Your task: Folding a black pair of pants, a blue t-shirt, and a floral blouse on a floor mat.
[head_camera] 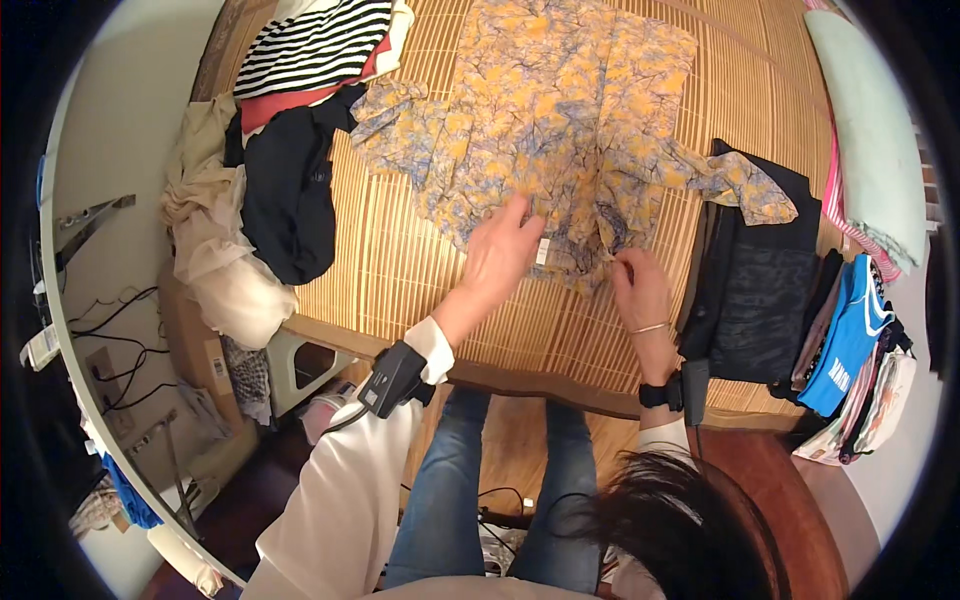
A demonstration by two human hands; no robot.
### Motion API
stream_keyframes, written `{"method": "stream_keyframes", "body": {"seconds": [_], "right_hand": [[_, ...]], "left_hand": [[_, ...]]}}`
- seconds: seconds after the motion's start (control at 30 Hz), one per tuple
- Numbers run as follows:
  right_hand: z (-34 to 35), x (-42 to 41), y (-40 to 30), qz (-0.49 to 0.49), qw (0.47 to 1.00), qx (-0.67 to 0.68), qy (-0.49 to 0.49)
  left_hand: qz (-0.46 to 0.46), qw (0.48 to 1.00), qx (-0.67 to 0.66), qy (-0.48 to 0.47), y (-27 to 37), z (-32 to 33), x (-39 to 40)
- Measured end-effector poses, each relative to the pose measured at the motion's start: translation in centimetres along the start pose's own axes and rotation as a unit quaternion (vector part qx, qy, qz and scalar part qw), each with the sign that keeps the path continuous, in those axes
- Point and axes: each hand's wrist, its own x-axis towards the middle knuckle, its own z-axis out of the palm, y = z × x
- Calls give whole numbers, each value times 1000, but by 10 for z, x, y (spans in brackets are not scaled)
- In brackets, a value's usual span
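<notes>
A yellow and blue-grey patterned blouse (570,90) lies spread on a bamboo mat (375,300), its collar end towards me and its sleeves out to both sides. My left hand (501,244) rests on the cloth left of the collar, fingertips on the fabric; whether it grips any is unclear. Just right of those fingers a small white label (542,251) shows. At the collar's right edge, my right hand (643,289) pinches the cloth between thumb and fingers. The right sleeve (750,184) reaches over folded black clothing.
On the left lie a black garment (289,195), a striped top (315,49) and sheer beige cloth (225,262). To the right are folded black clothes (765,300), a blue garment (844,337) and a rolled pale green cloth (870,135). The mat's brown edge (540,382) runs before my legs.
</notes>
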Motion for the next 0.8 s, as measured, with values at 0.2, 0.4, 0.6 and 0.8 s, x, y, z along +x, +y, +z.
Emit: {"method": "stream_keyframes", "body": {"seconds": [0.2,0.4,0.6,0.8], "right_hand": [[23,55,-50,-132,976,115,132],[42,100,-12,5,996,-21,91],[53,105,-13,42,994,-59,76],[44,103,-5,38,993,88,69]], "left_hand": [[0,1000,22,2,-11,-8,-9],[-6,1000,6,-8,-5,3,-9],[-24,1000,13,-14,-10,1,-11],[-50,999,-13,11,0,2,-5]]}}
